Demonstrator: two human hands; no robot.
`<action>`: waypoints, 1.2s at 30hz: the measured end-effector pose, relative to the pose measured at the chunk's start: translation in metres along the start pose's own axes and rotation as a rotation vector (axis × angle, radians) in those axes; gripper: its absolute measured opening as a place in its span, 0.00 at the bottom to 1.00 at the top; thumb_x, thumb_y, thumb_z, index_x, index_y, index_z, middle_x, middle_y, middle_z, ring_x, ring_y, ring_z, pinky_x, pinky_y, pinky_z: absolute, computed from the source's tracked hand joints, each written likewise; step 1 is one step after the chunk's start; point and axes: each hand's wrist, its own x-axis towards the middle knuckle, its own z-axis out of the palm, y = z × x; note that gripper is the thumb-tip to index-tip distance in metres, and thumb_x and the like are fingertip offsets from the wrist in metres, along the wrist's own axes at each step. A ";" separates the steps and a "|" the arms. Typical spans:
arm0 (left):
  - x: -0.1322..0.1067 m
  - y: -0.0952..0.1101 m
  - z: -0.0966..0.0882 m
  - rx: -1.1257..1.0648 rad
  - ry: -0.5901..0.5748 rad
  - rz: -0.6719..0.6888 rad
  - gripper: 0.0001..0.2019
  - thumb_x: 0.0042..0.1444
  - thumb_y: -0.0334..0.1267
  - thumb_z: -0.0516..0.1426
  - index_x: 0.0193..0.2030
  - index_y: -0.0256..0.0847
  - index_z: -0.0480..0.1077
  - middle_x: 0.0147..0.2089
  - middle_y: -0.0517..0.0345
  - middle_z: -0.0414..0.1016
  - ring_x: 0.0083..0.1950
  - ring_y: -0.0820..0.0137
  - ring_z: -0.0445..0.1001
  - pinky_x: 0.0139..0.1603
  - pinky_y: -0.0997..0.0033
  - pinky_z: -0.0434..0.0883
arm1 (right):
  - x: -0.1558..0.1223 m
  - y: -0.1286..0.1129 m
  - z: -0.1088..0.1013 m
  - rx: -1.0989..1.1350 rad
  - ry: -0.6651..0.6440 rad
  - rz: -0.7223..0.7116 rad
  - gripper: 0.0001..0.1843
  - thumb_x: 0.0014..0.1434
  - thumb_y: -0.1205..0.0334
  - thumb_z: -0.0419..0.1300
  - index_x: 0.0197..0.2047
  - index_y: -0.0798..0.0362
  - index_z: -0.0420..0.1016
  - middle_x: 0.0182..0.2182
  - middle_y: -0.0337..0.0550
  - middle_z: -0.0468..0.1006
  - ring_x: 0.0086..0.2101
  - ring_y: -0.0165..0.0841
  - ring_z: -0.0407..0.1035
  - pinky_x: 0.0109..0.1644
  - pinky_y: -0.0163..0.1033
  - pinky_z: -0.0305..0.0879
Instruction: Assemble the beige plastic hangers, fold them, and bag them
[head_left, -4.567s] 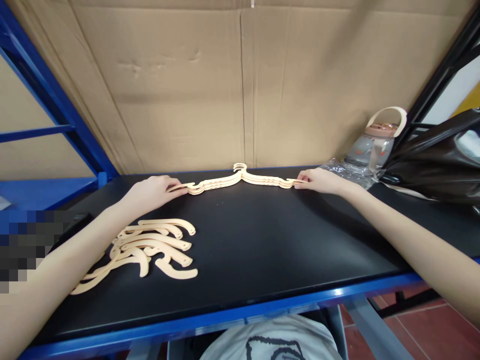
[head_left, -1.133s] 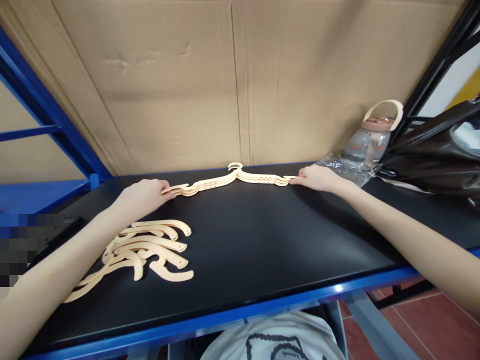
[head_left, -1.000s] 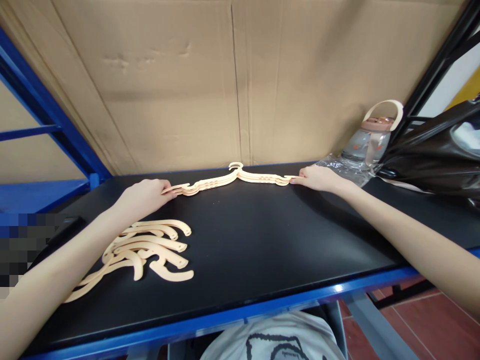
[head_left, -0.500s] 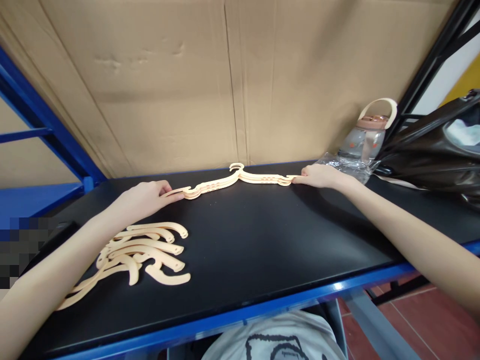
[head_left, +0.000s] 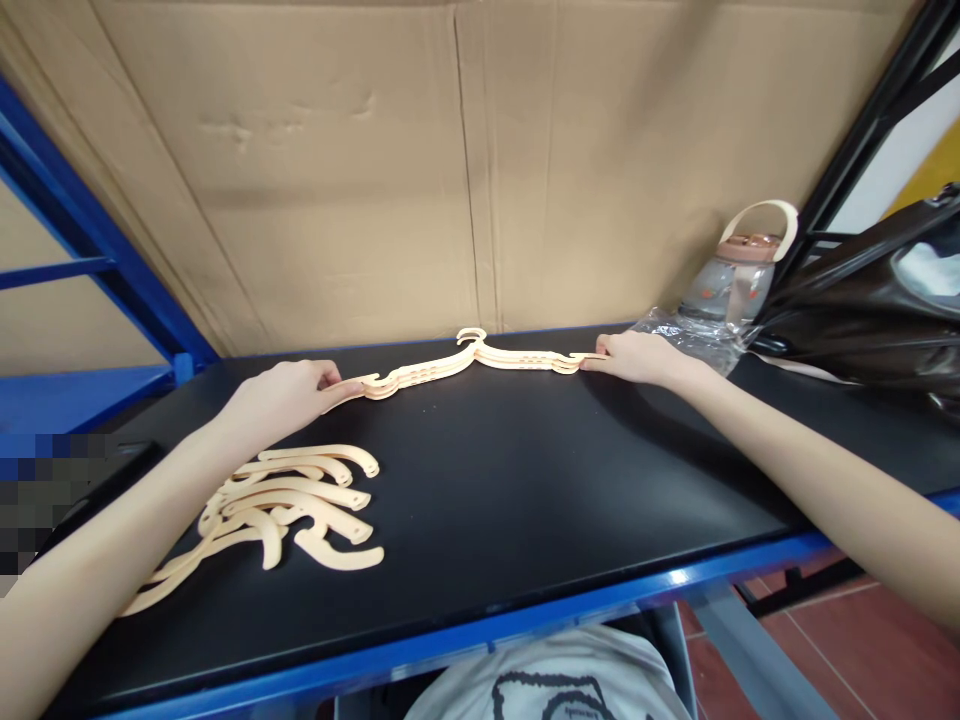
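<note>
A small stack of cream clothes hangers lies spread out flat at the back of the black tabletop, hooks pointing to the cardboard wall. My left hand pinches the left tip of the stack between thumb and fingers. At the opposite tip, my right hand is closed the same way, thumb on top. How many hangers each hand grips cannot be made out. Below my left forearm lies a loose pile of cream hanger pieces, curved arms overlapping one another, partly covered by the forearm.
A clear water bottle with a pink lid and crumpled clear plastic wrap stand behind my right hand. A dark shiny bag sits at the right. Cardboard backs the table, whose front edge is a blue rail.
Both hands keep their hold on the stack's ends, with only tiny finger shifts. The view has moved slightly; the pile of pieces lies as before.
</note>
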 end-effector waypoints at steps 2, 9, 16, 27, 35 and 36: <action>0.001 0.000 0.000 -0.031 0.003 0.011 0.28 0.56 0.66 0.46 0.43 0.44 0.70 0.43 0.53 0.79 0.43 0.56 0.74 0.35 0.67 0.63 | -0.001 -0.001 0.001 0.006 0.029 -0.003 0.27 0.63 0.40 0.48 0.46 0.54 0.73 0.40 0.55 0.79 0.41 0.47 0.74 0.39 0.43 0.64; 0.002 -0.001 0.001 -0.049 -0.002 0.048 0.23 0.58 0.61 0.47 0.44 0.49 0.72 0.44 0.58 0.78 0.45 0.59 0.74 0.37 0.68 0.63 | -0.006 -0.008 0.002 0.044 0.119 -0.085 0.23 0.64 0.44 0.49 0.50 0.52 0.71 0.46 0.52 0.77 0.44 0.43 0.72 0.43 0.42 0.64; 0.001 0.000 -0.001 -0.018 -0.007 0.017 0.24 0.56 0.63 0.47 0.38 0.48 0.74 0.40 0.57 0.78 0.43 0.58 0.74 0.35 0.68 0.63 | -0.003 -0.007 0.003 0.077 0.147 -0.124 0.21 0.64 0.44 0.49 0.43 0.52 0.73 0.44 0.51 0.77 0.42 0.42 0.72 0.41 0.40 0.63; -0.003 0.002 -0.006 -0.007 -0.024 0.006 0.27 0.56 0.64 0.46 0.38 0.45 0.74 0.41 0.53 0.79 0.43 0.56 0.74 0.34 0.67 0.63 | -0.001 -0.007 0.001 0.106 0.132 -0.147 0.21 0.64 0.44 0.50 0.45 0.52 0.72 0.42 0.49 0.79 0.40 0.42 0.73 0.38 0.40 0.61; 0.000 -0.001 -0.002 -0.006 -0.017 0.019 0.27 0.57 0.63 0.46 0.40 0.45 0.74 0.43 0.52 0.78 0.44 0.55 0.74 0.35 0.67 0.63 | 0.000 -0.004 0.002 0.108 0.096 -0.195 0.26 0.61 0.38 0.51 0.44 0.52 0.73 0.39 0.48 0.80 0.37 0.41 0.73 0.36 0.38 0.60; 0.001 -0.002 -0.002 -0.007 -0.020 0.025 0.27 0.56 0.63 0.46 0.40 0.45 0.74 0.42 0.52 0.78 0.43 0.55 0.74 0.36 0.66 0.63 | 0.000 -0.003 0.002 0.107 0.096 -0.208 0.27 0.60 0.37 0.51 0.43 0.52 0.73 0.39 0.48 0.80 0.36 0.41 0.73 0.36 0.38 0.59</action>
